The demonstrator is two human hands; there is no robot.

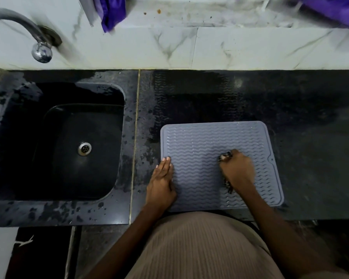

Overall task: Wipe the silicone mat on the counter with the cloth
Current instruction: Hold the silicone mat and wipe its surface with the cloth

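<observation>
A grey silicone mat (206,141) with wavy ridges lies flat on the wet black counter (290,101), near its front edge. My left hand (162,182) lies flat with straight fingers on the mat's left edge, pressing it down. My right hand (238,171) is curled round a small dark patterned cloth (225,156) on the middle of the mat. Only bits of the cloth show, at the knuckles and under the wrist. The right hand is slightly blurred.
A black sink (65,137) with a steel drain is set into the counter at the left, under a chrome tap (39,48). White marble-look tiles form the back wall. Purple fabric (111,11) hangs on the ledge above, and more lies at the top right.
</observation>
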